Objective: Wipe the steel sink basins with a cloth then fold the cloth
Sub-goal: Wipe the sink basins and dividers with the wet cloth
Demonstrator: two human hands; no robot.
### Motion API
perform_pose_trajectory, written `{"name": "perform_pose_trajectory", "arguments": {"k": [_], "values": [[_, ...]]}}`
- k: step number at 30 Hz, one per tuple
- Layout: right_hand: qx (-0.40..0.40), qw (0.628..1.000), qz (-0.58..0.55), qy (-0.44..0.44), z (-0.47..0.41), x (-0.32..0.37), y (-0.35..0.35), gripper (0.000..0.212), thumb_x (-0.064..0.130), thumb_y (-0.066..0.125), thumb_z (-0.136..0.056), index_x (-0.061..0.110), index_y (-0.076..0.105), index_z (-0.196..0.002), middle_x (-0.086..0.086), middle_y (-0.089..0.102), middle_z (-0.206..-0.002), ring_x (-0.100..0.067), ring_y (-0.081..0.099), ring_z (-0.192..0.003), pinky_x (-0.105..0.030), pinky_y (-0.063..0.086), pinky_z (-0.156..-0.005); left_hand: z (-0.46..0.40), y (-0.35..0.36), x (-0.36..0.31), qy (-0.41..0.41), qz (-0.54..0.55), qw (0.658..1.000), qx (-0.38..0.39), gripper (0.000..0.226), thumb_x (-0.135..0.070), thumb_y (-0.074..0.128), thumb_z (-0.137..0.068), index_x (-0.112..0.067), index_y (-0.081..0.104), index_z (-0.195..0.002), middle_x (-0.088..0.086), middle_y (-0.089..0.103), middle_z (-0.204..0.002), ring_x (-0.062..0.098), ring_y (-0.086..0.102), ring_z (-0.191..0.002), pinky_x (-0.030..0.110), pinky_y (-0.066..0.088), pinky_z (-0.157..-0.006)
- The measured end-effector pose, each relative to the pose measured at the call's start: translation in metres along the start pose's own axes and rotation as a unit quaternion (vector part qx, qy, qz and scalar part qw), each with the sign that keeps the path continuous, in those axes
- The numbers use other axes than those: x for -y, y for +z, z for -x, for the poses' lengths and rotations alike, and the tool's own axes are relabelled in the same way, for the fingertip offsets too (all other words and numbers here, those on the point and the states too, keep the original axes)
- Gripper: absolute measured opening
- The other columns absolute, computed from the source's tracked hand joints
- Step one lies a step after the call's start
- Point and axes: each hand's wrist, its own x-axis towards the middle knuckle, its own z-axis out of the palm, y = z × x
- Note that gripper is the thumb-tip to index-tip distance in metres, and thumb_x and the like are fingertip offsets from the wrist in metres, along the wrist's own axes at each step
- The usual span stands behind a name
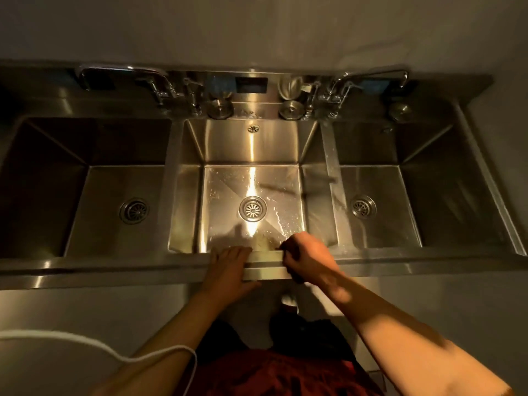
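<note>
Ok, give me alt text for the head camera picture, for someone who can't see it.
A person leans over a three-basin steel sink, the right hand curled on a cloth at the front wall of the wet middle basin, the left hand flat on the front rim. Two faucets stand behind the basins.

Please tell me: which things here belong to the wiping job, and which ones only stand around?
In use: cloth, middle basin, left basin, right basin, left hand, right hand.

Standing by: faucets, drain plugs, white cable.
</note>
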Motion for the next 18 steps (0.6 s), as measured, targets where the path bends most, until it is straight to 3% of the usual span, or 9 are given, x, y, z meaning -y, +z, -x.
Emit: {"name": "perform_pose_trajectory", "arguments": {"k": [4,7,12,14,16,18], "values": [[0.006,1.000,-0.009,-0.010,-0.001,-0.052,-0.032,0.019,0.044,0.062,-0.085,0.033,0.067,-0.099,0.011,0.063,-0.089,-0.006,0.062,-0.077,-0.030,0.053,-0.069,-0.024,0.013,-0.053,0.005,0.026,1.000,0.007,0.092,-0.074,0.069,-0.076,-0.032,0.041,-0.152,-0.004,0.051,-0.150,0.023,0.043,-0.142,0.055,0.012,-0.125],[0.021,0.996,0.046,-0.073,-0.006,-0.072,-0.037,0.030,0.046,0.061,-0.090,0.026,0.066,-0.112,0.003,0.061,-0.102,-0.013,0.058,-0.093,-0.035,0.051,-0.082,-0.038,0.023,-0.080,0.010,0.033,0.999,0.010,0.091,-0.076,0.068,-0.076,-0.034,0.041,-0.152,-0.005,0.050,-0.152,0.023,0.041,-0.145,0.055,0.010,-0.127],[0.011,0.993,0.053,-0.106,-0.007,-0.087,-0.048,0.041,0.041,0.066,-0.092,0.020,0.061,-0.127,-0.003,0.058,-0.116,-0.019,0.057,-0.107,-0.035,0.051,-0.087,-0.051,0.030,-0.101,0.006,0.018,1.000,0.015,0.091,-0.081,0.063,-0.073,-0.036,0.042,-0.149,-0.008,0.049,-0.151,0.021,0.045,-0.140,0.054,0.016,-0.125],[-0.019,0.994,0.007,-0.107,-0.009,-0.089,-0.066,0.034,0.038,0.067,-0.092,0.026,0.061,-0.124,0.001,0.058,-0.115,-0.014,0.057,-0.104,-0.033,0.051,-0.087,-0.055,0.029,-0.105,0.010,0.029,0.999,0.020,0.091,-0.080,0.064,-0.072,-0.036,0.043,-0.149,-0.008,0.049,-0.152,0.020,0.045,-0.139,0.053,0.023,-0.123],[-0.090,0.988,-0.037,-0.116,-0.017,-0.086,-0.088,0.014,0.035,0.066,-0.094,0.037,0.059,-0.106,0.009,0.056,-0.107,-0.001,0.055,-0.094,-0.021,0.049,-0.083,-0.061,0.025,-0.112,0.007,0.064,0.998,0.011,0.090,-0.076,0.070,-0.071,-0.036,0.046,-0.148,-0.009,0.052,-0.149,0.019,0.049,-0.134,0.049,0.034,-0.118],[-0.156,0.979,-0.047,-0.120,-0.033,-0.079,-0.110,0.004,0.033,0.062,-0.096,0.035,0.058,-0.098,0.012,0.055,-0.104,0.000,0.055,-0.090,-0.017,0.048,-0.081,-0.067,0.018,-0.121,-0.008,0.124,0.992,-0.018,0.084,-0.071,0.076,-0.070,-0.038,0.051,-0.143,-0.010,0.056,-0.143,0.017,0.054,-0.127,0.042,0.043,-0.110]]}}
